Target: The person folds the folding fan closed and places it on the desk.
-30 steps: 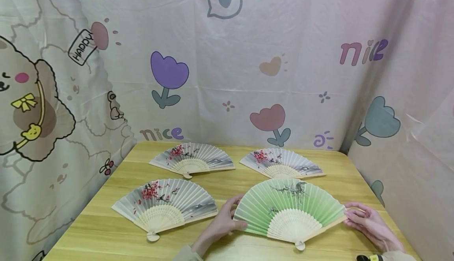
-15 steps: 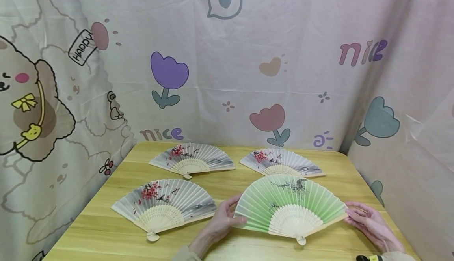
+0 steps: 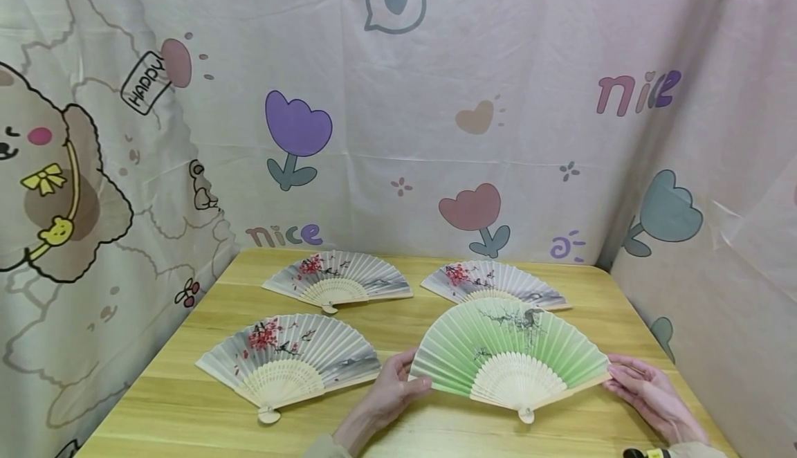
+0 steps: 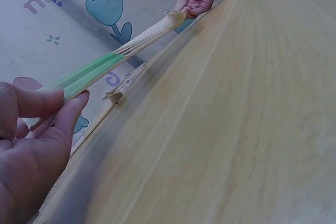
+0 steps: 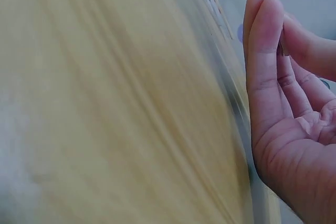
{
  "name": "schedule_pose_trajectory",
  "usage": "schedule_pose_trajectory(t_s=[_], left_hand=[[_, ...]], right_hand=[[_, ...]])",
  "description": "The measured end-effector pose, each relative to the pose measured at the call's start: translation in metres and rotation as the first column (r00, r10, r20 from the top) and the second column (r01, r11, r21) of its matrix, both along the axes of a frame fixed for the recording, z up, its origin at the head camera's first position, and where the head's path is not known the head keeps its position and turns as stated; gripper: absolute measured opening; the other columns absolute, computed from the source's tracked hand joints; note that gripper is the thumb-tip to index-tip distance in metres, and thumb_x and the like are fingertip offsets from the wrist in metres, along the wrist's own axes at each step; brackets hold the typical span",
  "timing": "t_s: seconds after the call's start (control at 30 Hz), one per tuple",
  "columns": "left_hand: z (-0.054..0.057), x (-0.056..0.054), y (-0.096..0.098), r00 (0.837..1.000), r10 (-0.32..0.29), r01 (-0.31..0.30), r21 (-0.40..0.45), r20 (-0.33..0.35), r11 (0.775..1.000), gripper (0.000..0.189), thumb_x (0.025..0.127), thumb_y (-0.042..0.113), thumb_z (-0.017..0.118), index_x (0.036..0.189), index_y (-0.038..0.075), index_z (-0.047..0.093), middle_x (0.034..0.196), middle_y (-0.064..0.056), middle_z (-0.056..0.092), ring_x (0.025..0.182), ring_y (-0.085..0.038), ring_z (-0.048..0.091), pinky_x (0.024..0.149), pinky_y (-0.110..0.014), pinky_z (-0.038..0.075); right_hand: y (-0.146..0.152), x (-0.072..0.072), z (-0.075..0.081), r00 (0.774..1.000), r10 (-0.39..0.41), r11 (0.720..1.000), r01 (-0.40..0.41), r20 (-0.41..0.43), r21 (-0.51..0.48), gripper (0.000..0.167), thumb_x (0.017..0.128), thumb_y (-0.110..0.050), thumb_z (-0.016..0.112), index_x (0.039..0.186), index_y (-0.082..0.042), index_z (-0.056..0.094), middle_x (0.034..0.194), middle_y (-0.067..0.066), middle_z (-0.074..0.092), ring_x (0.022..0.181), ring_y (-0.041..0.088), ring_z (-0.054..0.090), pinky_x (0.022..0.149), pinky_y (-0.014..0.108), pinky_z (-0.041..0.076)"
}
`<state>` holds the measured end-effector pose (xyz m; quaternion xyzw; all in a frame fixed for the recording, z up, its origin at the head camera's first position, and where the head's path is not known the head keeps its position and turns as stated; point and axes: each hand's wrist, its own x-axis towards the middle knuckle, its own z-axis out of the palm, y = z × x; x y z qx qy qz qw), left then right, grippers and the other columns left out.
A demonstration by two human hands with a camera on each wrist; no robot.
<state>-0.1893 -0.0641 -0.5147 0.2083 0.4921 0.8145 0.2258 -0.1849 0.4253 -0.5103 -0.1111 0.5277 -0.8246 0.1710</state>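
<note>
A green folding fan (image 3: 510, 347), spread wide with a dark branch print and pale pierced ribs, is held up between both hands. My left hand (image 3: 391, 392) pinches its left end, thumb on the front face and fingers behind. At the opposite end, my right hand (image 3: 647, 392) pinches the outer guard stick between thumb and fingers. The left wrist view shows the fan (image 4: 100, 72) nearly edge-on, raised above the tabletop. In the right wrist view, only a sliver of the guard shows between the thumb and fingers (image 5: 262, 30).
Three spread grey-white fans with red blossoms lie on the wooden table (image 3: 174, 389): one at front left (image 3: 289, 358), one at back left (image 3: 339, 278), one at back right (image 3: 495, 281), partly covered by the green fan. Printed cloth (image 3: 386, 98) hangs around the table.
Both hands have raised the green fan slightly, so its top edge now overlaps more of the back right fan. The three grey-white fans have stayed put.
</note>
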Motion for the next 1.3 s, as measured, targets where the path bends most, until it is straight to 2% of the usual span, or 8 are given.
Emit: schedule_pose_trajectory(t_s=[0.17, 0.3, 0.5, 0.7, 1.0, 1.2, 1.3], left_hand=[[0.001, 0.002, 0.002, 0.999, 0.03, -0.03, 0.002, 0.045, 1.0, 0.064, 0.093, -0.014, 0.053, 0.15, -0.017, 0.024, 0.12, -0.001, 0.07, 0.1, -0.009, 0.07, 0.09, -0.017, 0.061], [0.001, 0.003, 0.003, 0.995, 0.065, -0.064, -0.021, 0.076, 0.998, 0.062, 0.094, -0.013, 0.052, 0.15, -0.016, 0.025, 0.119, -0.001, 0.07, 0.098, -0.007, 0.07, 0.088, -0.016, 0.062], [0.003, 0.003, 0.004, 0.987, 0.129, -0.126, -0.038, 0.096, 0.991, 0.061, 0.094, -0.012, 0.052, 0.149, -0.016, 0.027, 0.125, -0.01, 0.069, 0.099, -0.008, 0.07, 0.089, -0.017, 0.062], [0.005, 0.003, 0.005, 0.984, 0.15, -0.148, -0.031, 0.098, 0.988, 0.059, 0.095, -0.012, 0.051, 0.148, -0.018, 0.027, 0.129, -0.015, 0.066, 0.102, -0.009, 0.069, 0.089, -0.015, 0.062], [0.006, 0.002, 0.004, 0.985, 0.15, -0.148, -0.025, 0.084, 0.989, 0.06, 0.096, -0.011, 0.052, 0.15, -0.016, 0.025, 0.138, -0.021, 0.06, 0.107, -0.01, 0.069, 0.092, -0.016, 0.06], [0.006, 0.002, 0.004, 0.985, 0.158, -0.158, -0.008, 0.073, 0.987, 0.062, 0.096, -0.01, 0.052, 0.151, -0.016, 0.023, 0.143, -0.022, 0.056, 0.111, -0.01, 0.069, 0.095, -0.016, 0.059], [0.006, 0.003, 0.005, 0.981, 0.174, -0.175, 0.006, 0.081, 0.985, 0.062, 0.096, -0.01, 0.052, 0.15, -0.017, 0.022, 0.142, -0.022, 0.056, 0.112, -0.011, 0.068, 0.097, -0.018, 0.058]], right_hand=[[-0.001, 0.0, 0.002, 0.999, 0.041, 0.999, -0.041, 0.034, -0.006, 0.046, 0.108, 0.001, 0.034, 0.118, -0.019, 0.075, 0.116, -0.005, 0.075, 0.104, 0.009, 0.071, 0.093, 0.022, 0.063], [-0.003, -0.001, 0.004, 0.992, 0.068, 0.997, -0.063, 0.102, -0.045, 0.047, 0.11, -0.005, 0.031, 0.117, -0.021, 0.075, 0.118, -0.007, 0.074, 0.108, 0.01, 0.07, 0.097, 0.025, 0.062], [-0.009, -0.001, 0.006, 0.984, 0.039, 0.996, -0.023, 0.174, -0.092, 0.045, 0.111, -0.009, 0.031, 0.113, -0.019, 0.075, 0.115, -0.005, 0.074, 0.107, 0.012, 0.07, 0.099, 0.026, 0.061], [-0.013, -0.001, 0.007, 0.972, 0.003, 0.991, 0.03, 0.235, -0.133, 0.045, 0.111, -0.011, 0.032, 0.11, -0.018, 0.077, 0.114, -0.005, 0.075, 0.108, 0.01, 0.07, 0.1, 0.025, 0.06], [-0.024, -0.004, 0.004, 0.96, -0.063, 0.976, 0.116, 0.273, -0.184, 0.041, 0.11, -0.01, 0.034, 0.106, -0.017, 0.074, 0.111, -0.005, 0.073, 0.107, 0.011, 0.068, 0.099, 0.024, 0.06], [-0.038, -0.005, 0.006, 0.954, -0.113, 0.969, 0.167, 0.277, -0.18, 0.039, 0.109, -0.007, 0.037, 0.104, -0.017, 0.074, 0.109, -0.003, 0.074, 0.105, 0.011, 0.069, 0.097, 0.024, 0.061], [-0.047, -0.005, 0.008, 0.955, -0.116, 0.971, 0.167, 0.273, -0.173, 0.04, 0.109, -0.007, 0.038, 0.105, -0.019, 0.075, 0.111, -0.005, 0.074, 0.106, 0.011, 0.069, 0.098, 0.024, 0.061]])
